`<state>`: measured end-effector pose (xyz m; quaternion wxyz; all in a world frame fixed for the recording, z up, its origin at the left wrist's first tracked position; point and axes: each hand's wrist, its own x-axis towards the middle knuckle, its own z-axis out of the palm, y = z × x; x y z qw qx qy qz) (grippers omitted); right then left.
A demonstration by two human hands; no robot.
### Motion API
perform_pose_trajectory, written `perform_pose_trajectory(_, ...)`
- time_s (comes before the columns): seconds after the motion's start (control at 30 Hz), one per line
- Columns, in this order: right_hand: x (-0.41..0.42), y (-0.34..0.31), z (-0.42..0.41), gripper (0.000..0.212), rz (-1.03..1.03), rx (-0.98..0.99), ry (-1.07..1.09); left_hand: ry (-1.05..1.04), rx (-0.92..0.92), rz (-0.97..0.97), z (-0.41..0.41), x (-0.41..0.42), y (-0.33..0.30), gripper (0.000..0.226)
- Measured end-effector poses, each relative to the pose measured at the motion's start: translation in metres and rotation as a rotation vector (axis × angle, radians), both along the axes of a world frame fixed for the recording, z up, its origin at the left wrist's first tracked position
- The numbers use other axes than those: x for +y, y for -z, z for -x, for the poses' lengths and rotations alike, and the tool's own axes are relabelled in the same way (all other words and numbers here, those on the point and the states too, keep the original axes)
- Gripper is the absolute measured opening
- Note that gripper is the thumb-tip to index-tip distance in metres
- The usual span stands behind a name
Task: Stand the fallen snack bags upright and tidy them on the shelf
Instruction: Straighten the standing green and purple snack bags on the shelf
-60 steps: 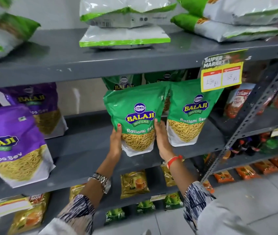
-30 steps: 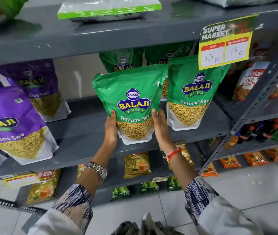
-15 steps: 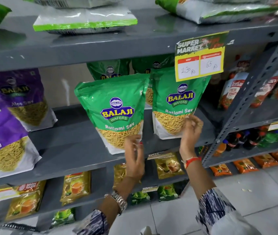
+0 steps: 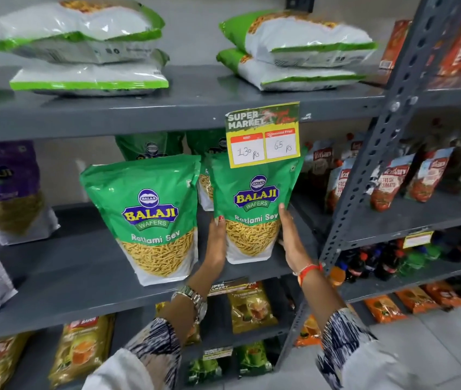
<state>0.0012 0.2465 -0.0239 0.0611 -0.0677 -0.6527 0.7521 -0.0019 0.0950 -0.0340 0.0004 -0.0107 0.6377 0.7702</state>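
Observation:
Two green Balaji Ratlami Sev bags stand upright on the grey middle shelf (image 4: pixel 63 277). The left green bag (image 4: pixel 150 218) stands alone, untouched. The right green bag (image 4: pixel 254 209) is held between my palms: my left hand (image 4: pixel 216 243) presses its left edge and my right hand (image 4: pixel 291 237) its right edge. More green bags (image 4: pixel 150 146) stand behind, mostly hidden. Green-and-white bags (image 4: pixel 83 49) and a second pile (image 4: pixel 299 52) lie flat, stacked in twos, on the top shelf.
Purple Aloo Sev bags (image 4: pixel 7 190) stand at the left. A yellow price tag (image 4: pixel 263 135) hangs from the upper shelf edge over the right bag. A perforated grey upright (image 4: pixel 375 153) divides off tomato pouches (image 4: pixel 389 184) and bottles on the right. Yellow packets fill the lower shelf.
Both hands let go of the left green bag, which stays standing, and shifted right. They now clasp the right green bag by its two sides.

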Motion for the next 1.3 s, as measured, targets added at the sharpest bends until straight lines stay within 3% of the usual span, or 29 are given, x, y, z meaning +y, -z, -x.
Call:
perform_pose_trajectory(0.1, 0.002, 0.001, -0.004, 0.028, 0.023, 0.033, -0.010, 0.013, -0.004, 0.011, -0.011, 0.002, 0.000, 0.031)
perform_pose_trajectory(0.33, -0.005, 0.005, -0.005, 0.033, 0.012, 0.053, -0.017, 0.000, -0.019, 0.048, -0.014, -0.003, 0.001, 0.047)
perform_pose_trajectory(0.9, -0.006, 0.011, -0.004, 0.037, 0.033, 0.040, 0.010, -0.021, -0.035, 0.083, -0.011, -0.003, 0.012, 0.049)
perform_pose_trajectory(1.03, -0.015, 0.007, -0.018, 0.026, 0.066, 0.093, 0.249, -0.068, -0.033, 0.137, -0.024, -0.009, 0.028, 0.048)
perform_pose_trajectory(1.17, -0.041, 0.029, -0.043, 0.032, 0.114, 0.104, 0.563, -0.174, 0.021, 0.263, -0.062, -0.030, 0.044, 0.043)
perform_pose_trajectory(1.3, -0.106, 0.060, -0.076, 0.018, 0.140, 0.077, 0.579, -0.199, 0.058, 0.214, -0.101, -0.074, 0.048, 0.035)
